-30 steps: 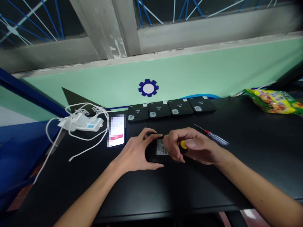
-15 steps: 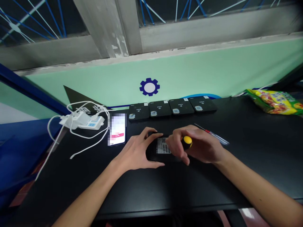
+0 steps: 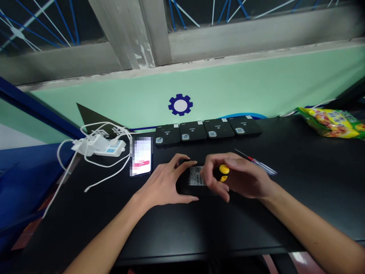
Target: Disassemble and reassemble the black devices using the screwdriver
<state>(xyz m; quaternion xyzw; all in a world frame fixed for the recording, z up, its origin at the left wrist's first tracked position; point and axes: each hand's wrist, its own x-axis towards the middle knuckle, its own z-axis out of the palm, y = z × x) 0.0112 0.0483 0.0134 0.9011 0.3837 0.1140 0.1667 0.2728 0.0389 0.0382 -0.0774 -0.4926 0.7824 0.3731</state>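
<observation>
A flat black device lies on the dark table with a white printed label facing up. My left hand grips it from the left, thumb along the near edge and fingers along the far edge. Above its right part, my right hand is curled round a screwdriver with a yellow and black handle, held roughly upright. The hand hides the screwdriver's shaft and tip, and covers the right side of the device.
Several black boxes with stickers stand in a row along the wall. To the left lie a lit phone and a white power strip with cables. Slim red-and-clear screwdrivers lie right; a snack bag sits far right.
My right hand's fingers have loosened and shifted around the screwdriver handle, which shows turned and more of its yellow. My left hand and the black device keep their place.
</observation>
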